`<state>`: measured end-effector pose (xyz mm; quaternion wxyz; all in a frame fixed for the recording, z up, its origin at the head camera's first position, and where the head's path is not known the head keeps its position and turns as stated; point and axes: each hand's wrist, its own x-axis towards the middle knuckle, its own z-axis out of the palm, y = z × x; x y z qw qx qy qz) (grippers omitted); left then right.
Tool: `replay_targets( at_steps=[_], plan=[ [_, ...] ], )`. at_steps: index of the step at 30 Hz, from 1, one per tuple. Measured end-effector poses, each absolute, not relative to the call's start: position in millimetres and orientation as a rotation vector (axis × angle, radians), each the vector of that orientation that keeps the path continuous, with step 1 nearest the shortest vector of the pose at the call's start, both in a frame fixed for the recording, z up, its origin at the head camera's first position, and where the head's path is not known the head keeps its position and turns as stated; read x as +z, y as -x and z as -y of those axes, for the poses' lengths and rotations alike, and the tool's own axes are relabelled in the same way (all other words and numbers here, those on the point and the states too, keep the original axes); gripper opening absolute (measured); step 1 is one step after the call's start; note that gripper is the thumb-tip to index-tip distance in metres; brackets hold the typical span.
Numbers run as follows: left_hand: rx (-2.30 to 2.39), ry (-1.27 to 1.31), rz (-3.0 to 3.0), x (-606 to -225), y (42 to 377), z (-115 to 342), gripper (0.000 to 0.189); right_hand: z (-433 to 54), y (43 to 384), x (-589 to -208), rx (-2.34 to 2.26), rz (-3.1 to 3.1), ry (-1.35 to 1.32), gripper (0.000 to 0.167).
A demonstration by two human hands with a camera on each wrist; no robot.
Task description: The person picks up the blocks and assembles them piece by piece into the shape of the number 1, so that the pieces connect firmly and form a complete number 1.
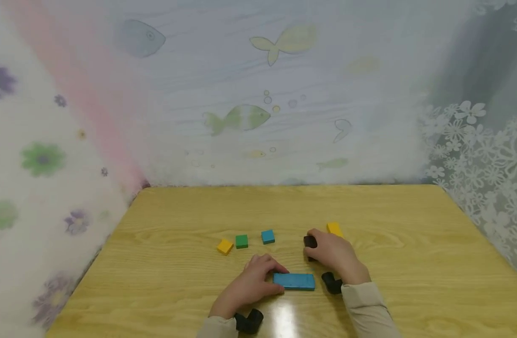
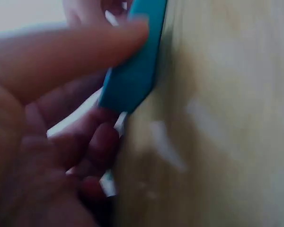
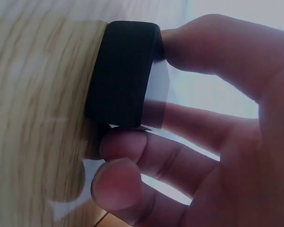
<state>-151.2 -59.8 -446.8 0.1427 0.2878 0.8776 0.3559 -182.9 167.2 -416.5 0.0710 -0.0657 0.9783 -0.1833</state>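
Observation:
My left hand (image 1: 253, 281) grips the left end of a long blue block (image 1: 298, 281) on the table, its thumb on the near side and index finger on the far side. In the left wrist view the thumb overlaps the blue block (image 2: 132, 78). Farther back and to the right, my right hand (image 1: 332, 253) pinches a dark, nearly black block (image 1: 311, 242) between thumb and fingers. The right wrist view shows one flat face of the dark block (image 3: 120, 73), close to the wood surface, with the ring and little fingers curled below it.
Left of the right hand lie small blocks: a yellow one (image 1: 225, 247), a green one (image 1: 242, 241) and a blue one (image 1: 268, 236). Another yellow block (image 1: 335, 229) is just behind the right hand, partly hidden. The wooden table (image 1: 165, 291) meets a fish-patterned wall (image 1: 224, 155).

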Motion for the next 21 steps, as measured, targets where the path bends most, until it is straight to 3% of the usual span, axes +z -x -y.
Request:
replay_targets(
  at_steps=[8,21],
  plan=[
    [0.986,-0.826,-2.446,-435.4,155.2,75.0,0.027,-167.2,181.8,-416.1,-0.568,-2.903,0.111,0.051],
    [1.017,-0.704,-2.509,-428.0,148.5,70.8,0.030,-159.2,185.4,-418.6,-0.661,-2.875,0.175,0.045]
  ],
)
